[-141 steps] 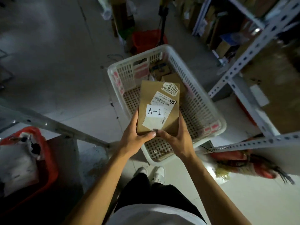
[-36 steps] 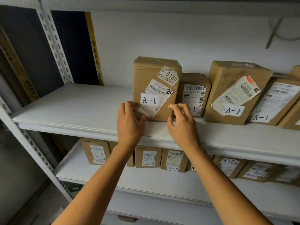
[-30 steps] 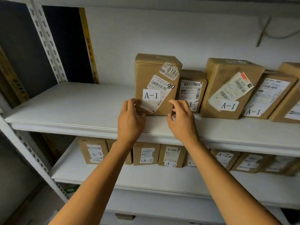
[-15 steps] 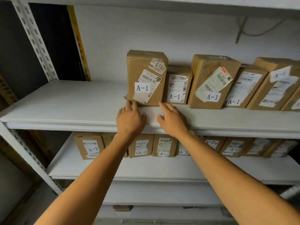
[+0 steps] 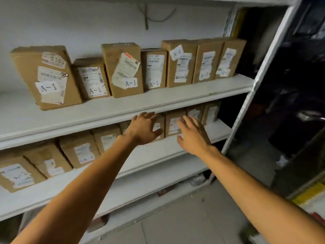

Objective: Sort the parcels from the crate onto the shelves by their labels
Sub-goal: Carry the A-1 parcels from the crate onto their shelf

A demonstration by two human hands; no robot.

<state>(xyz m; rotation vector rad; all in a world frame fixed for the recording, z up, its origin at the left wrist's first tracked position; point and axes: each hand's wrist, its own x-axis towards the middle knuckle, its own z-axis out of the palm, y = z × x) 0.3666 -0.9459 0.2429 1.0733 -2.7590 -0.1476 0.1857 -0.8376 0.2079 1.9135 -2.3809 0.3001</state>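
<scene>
White shelves (image 5: 123, 110) fill our view; the A-1 parcel (image 5: 47, 76) we held now stands up and left of our left hand (image 5: 144, 127). Both it and our right hand (image 5: 193, 134) have let go, fingers spread, ready for the crate.

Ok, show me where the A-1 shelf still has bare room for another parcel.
Bare board on the A-1 shelf shows left of the 80 parcel, to the frame edge, and along the front lip before the row. Rightward the parcels stand packed to the upright. Both hands, left and right, hold nothing.
</scene>
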